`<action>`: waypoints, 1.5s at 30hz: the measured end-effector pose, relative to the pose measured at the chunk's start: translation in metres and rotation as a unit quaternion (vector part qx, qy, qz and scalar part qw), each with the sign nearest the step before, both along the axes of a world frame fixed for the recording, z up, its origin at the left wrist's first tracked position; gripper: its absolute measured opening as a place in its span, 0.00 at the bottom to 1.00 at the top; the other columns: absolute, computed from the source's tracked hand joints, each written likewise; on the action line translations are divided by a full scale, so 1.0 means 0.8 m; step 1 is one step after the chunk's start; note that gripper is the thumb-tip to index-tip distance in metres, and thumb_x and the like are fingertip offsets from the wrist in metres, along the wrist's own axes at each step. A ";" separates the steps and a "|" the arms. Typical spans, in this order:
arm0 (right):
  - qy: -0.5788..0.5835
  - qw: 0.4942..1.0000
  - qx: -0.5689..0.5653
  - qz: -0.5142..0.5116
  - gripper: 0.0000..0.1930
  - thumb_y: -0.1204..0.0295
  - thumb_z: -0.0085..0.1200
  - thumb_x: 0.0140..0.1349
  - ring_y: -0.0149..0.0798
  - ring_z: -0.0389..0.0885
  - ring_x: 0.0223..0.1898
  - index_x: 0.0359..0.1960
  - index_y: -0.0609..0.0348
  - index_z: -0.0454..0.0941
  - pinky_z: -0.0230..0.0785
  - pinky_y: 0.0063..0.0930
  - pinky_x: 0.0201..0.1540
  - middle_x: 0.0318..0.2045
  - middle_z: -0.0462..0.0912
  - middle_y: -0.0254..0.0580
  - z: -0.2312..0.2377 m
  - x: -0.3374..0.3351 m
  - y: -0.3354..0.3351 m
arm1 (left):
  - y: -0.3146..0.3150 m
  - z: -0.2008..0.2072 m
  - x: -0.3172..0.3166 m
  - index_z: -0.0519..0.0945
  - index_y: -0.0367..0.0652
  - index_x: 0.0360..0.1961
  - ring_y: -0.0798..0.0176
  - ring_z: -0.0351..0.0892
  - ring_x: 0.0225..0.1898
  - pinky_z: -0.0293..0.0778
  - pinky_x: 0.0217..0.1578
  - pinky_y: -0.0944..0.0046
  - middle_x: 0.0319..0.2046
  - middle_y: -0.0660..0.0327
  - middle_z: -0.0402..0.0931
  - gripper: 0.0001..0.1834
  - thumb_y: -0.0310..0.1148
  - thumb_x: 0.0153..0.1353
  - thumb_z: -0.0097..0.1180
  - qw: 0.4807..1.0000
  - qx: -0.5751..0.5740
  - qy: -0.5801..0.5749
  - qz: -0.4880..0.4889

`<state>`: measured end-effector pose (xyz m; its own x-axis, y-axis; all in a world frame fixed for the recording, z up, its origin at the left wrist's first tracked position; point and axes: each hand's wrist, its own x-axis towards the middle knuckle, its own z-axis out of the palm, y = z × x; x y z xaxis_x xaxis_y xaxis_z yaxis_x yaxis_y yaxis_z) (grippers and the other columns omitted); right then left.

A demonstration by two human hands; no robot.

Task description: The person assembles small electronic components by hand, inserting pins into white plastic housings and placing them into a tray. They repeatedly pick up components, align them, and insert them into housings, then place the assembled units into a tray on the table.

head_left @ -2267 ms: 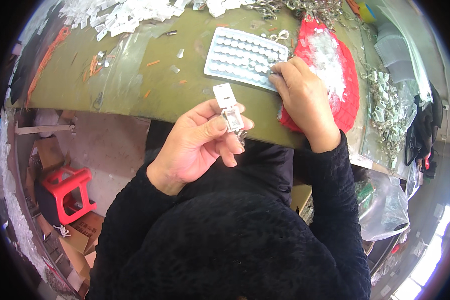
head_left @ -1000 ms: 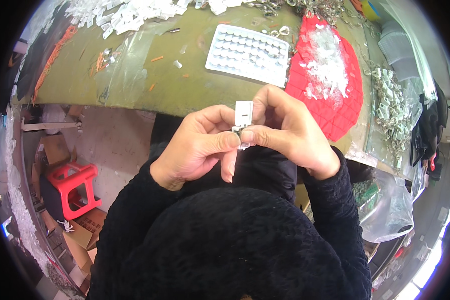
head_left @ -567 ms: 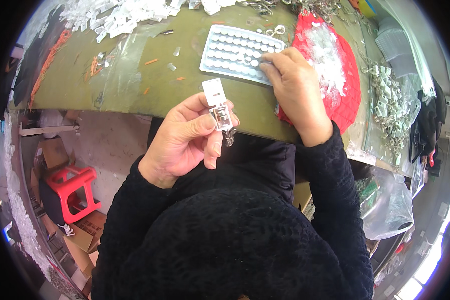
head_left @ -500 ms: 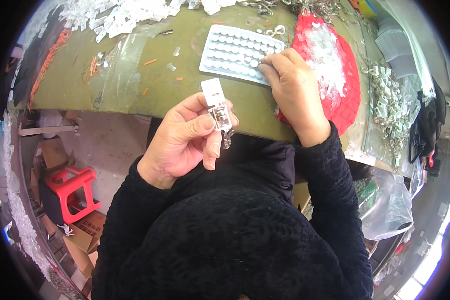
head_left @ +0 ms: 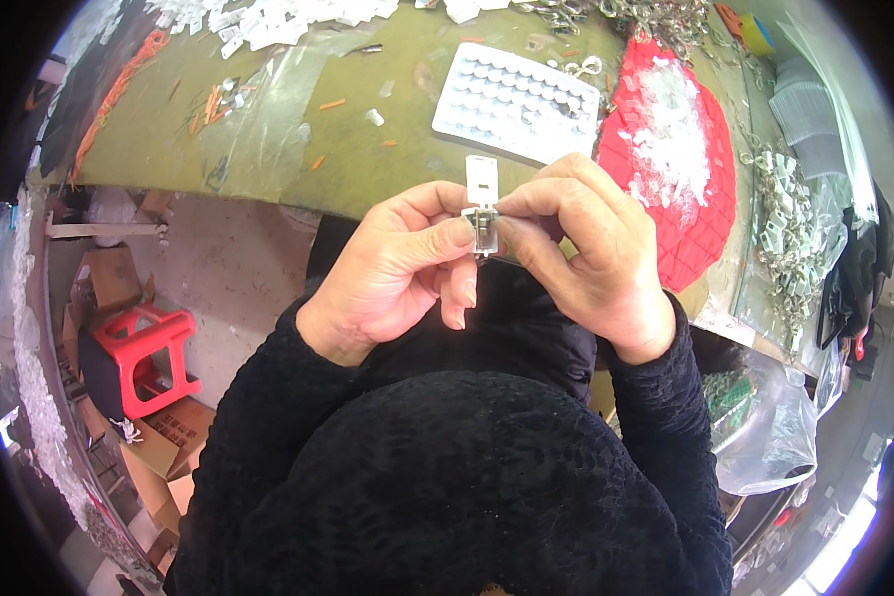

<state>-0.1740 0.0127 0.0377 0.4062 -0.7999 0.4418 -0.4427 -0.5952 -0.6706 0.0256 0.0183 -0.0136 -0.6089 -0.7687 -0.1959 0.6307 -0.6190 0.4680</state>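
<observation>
In front of my body, my left hand (head_left: 382, 263) is closed on a small clear plastic case (head_left: 485, 238) with metal parts inside. A white slotted tab (head_left: 482, 179) stands up from the case, like an opened lid. My right hand (head_left: 601, 233) is closed too, its thumb and forefinger pinched at the case's right side; whatever lies between those fingertips is hidden. Beyond my hands, a white tray (head_left: 497, 147) on the table holds rows of small round button-like discs.
A red cloth (head_left: 710, 233) with a heap of small clear pieces lies right of the tray. White plastic tabs (head_left: 268, 25) are piled along the far left. Bunches of chained pieces (head_left: 785, 248) lie at the right. A red stool (head_left: 149, 353) stands below left.
My right hand has come from the tray's right edge to the case. My left hand has shifted slightly right in view, and the case is more upright.
</observation>
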 end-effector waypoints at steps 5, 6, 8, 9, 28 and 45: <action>0.004 0.999 -0.031 0.016 0.11 0.86 0.64 0.51 0.34 0.79 0.26 0.35 0.63 0.79 0.70 0.26 0.26 0.28 0.78 0.40 -0.001 0.001 0.004 | 0.008 0.005 -0.004 0.75 0.34 0.44 0.65 0.77 0.17 0.75 0.13 0.68 0.30 0.56 0.77 0.13 0.33 0.65 0.60 0.998 0.006 -0.061 0.010; 0.009 0.999 -0.040 0.017 0.10 0.85 0.64 0.52 0.34 0.79 0.27 0.35 0.63 0.79 0.71 0.26 0.27 0.28 0.78 0.40 -0.001 0.001 0.005 | 0.009 0.005 -0.004 0.75 0.34 0.43 0.66 0.77 0.18 0.75 0.13 0.68 0.30 0.56 0.78 0.13 0.33 0.65 0.60 0.998 -0.002 -0.058 0.006; 0.004 0.999 -0.022 0.027 0.09 0.84 0.64 0.53 0.34 0.79 0.28 0.35 0.63 0.79 0.71 0.26 0.30 0.28 0.78 0.40 -0.002 0.001 0.006 | 0.007 0.004 0.000 0.75 0.32 0.46 0.62 0.82 0.23 0.80 0.20 0.65 0.33 0.54 0.79 0.13 0.29 0.65 0.59 1.000 0.006 -0.026 -0.006; -0.004 0.999 0.005 0.036 0.09 0.84 0.63 0.54 0.34 0.79 0.28 0.35 0.63 0.79 0.71 0.26 0.31 0.28 0.78 0.40 -0.003 0.000 0.006 | 0.006 0.002 0.002 0.75 0.30 0.48 0.60 0.84 0.25 0.83 0.23 0.63 0.35 0.54 0.80 0.13 0.27 0.66 0.58 1.000 0.007 -0.010 -0.013; -0.100 0.903 0.404 0.102 0.10 0.80 0.59 0.63 0.26 0.80 0.37 0.46 0.65 0.77 0.73 0.21 0.42 0.35 0.80 0.35 0.003 -0.019 0.013 | 0.019 -0.008 0.003 0.76 0.28 0.45 0.58 0.83 0.23 0.82 0.24 0.61 0.34 0.47 0.81 0.15 0.24 0.59 0.62 0.992 0.003 -0.064 -0.109; 0.010 0.997 -0.074 -0.017 0.19 0.78 0.54 0.54 0.44 0.80 0.30 0.49 0.72 0.74 0.75 0.34 0.28 0.32 0.73 0.43 -0.034 0.002 0.070 | 0.025 -0.016 -0.023 0.76 0.35 0.43 0.69 0.76 0.18 0.78 0.18 0.66 0.29 0.57 0.79 0.09 0.30 0.67 0.57 0.999 -0.023 -0.031 0.018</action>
